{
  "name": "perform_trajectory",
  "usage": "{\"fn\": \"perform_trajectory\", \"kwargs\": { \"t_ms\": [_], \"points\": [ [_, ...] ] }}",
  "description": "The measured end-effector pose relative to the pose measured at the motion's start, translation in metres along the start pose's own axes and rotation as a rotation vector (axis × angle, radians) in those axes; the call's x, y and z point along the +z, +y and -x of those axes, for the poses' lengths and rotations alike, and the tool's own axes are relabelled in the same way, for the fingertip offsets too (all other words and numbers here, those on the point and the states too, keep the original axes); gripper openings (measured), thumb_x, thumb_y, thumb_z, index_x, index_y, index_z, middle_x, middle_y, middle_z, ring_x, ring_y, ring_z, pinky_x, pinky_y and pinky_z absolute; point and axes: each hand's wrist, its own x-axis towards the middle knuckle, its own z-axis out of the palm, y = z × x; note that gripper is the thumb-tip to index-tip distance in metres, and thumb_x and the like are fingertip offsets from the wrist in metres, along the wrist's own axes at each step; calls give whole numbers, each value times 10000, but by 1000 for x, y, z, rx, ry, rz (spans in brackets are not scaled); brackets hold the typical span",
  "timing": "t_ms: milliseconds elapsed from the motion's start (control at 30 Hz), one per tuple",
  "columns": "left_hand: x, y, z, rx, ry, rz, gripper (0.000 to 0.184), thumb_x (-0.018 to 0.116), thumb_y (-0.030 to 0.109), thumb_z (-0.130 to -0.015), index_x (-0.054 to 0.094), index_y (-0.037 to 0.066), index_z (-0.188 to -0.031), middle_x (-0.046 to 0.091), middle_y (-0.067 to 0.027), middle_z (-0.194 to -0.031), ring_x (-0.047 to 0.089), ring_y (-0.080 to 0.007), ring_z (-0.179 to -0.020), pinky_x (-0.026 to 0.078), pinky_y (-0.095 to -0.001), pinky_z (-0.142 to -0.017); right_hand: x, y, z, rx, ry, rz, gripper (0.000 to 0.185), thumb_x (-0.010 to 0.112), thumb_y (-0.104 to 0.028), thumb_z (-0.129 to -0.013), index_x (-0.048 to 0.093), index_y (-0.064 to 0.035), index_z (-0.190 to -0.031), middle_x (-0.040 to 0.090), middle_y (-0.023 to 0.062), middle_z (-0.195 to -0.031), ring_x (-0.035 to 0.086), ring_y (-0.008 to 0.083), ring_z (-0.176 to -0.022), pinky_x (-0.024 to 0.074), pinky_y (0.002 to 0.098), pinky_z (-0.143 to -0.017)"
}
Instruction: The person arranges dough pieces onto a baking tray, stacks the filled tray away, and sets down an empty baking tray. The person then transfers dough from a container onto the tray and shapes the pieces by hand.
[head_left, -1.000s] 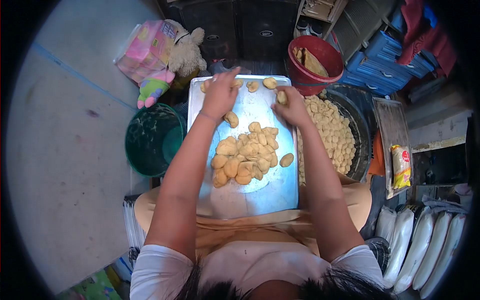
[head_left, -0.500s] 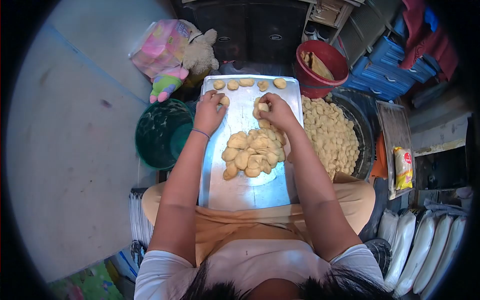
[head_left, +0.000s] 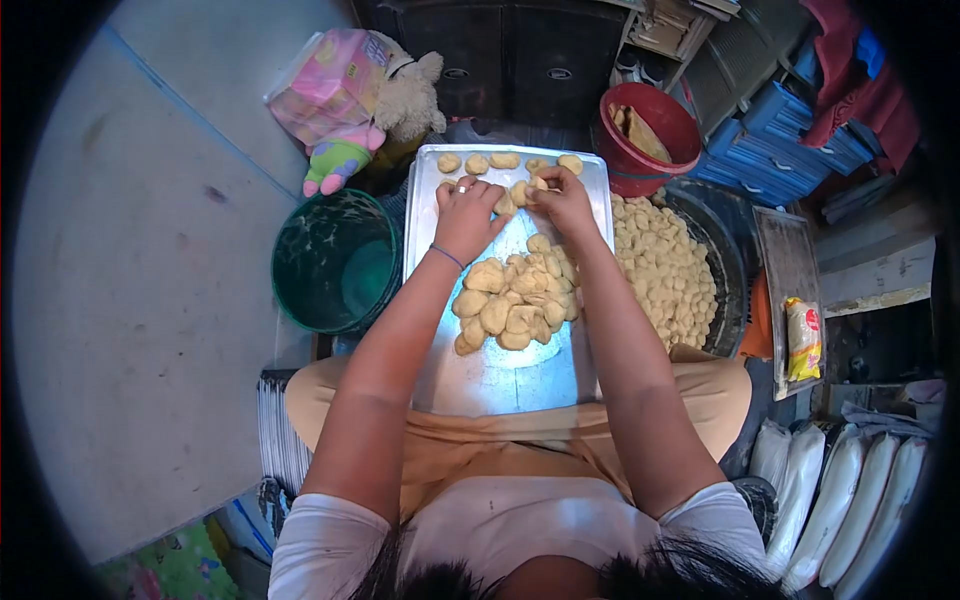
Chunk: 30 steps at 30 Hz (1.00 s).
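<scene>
A metal baking tray (head_left: 440, 380) lies across my lap. Flattened dough pieces (head_left: 515, 300) are heaped in its middle, and a row of separate dough pieces (head_left: 505, 160) lines the far edge. Just below that row, my left hand (head_left: 468, 215) curls over the tray, its thumb side against a dough piece (head_left: 505, 205); its fingertips are partly hidden. My right hand (head_left: 566, 205) pinches another dough piece (head_left: 536, 188) close beside it. One more dough piece (head_left: 519, 194) sits between the two hands.
On the right, a wide dark basin (head_left: 735, 270) holds many dough pieces. Behind it stands a red bucket (head_left: 650, 180), and a green bucket (head_left: 335, 310) is at the left. A yellow-and-red packet (head_left: 803, 340) rests on a board. Plush toys (head_left: 405, 100) sit at the back left.
My left hand has moved right, toward my right hand. My right hand has shifted slightly right and away from me, and dough pieces now lie close together between both hands.
</scene>
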Motion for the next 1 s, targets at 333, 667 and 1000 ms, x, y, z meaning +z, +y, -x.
{"fn": "perform_trajectory", "kwargs": {
  "t_ms": [333, 667, 1000],
  "points": [
    [-2, -14, -7, -19, 136, -12, 340, 712, 257, -784, 678, 144, -1103, 656, -28, -1054, 528, -251, -1095, 314, -442, -914, 28, 28, -31, -115, 10, 239, 304, 751, 0, -737, 635, 18, -1018, 662, 86, -867, 623, 140, -700, 506, 258, -605],
    [9, -13, -22, -19, 46, 39, 306, 669, 212, -813, 676, 154, -1114, 658, -26, -1071, 540, -243, -1091, 315, -443, -915, -20, 3, -8, -470, -91, 693, 273, 700, -46, -746, 678, -21, -1017, 627, 137, -1035, 650, 267, -910, 527, 348, -812],
    [-5, -49, -47, -151, -50, -10, 318, 675, 193, -775, 705, 145, -1088, 665, -49, -1120, 506, -263, -1172, 302, -437, -943, -14, -14, -50, -333, 87, 1026, 313, 683, -174, -782, 693, -109, -1088, 689, 127, -971, 626, 318, -944, 477, 425, -873]
  ]
}}
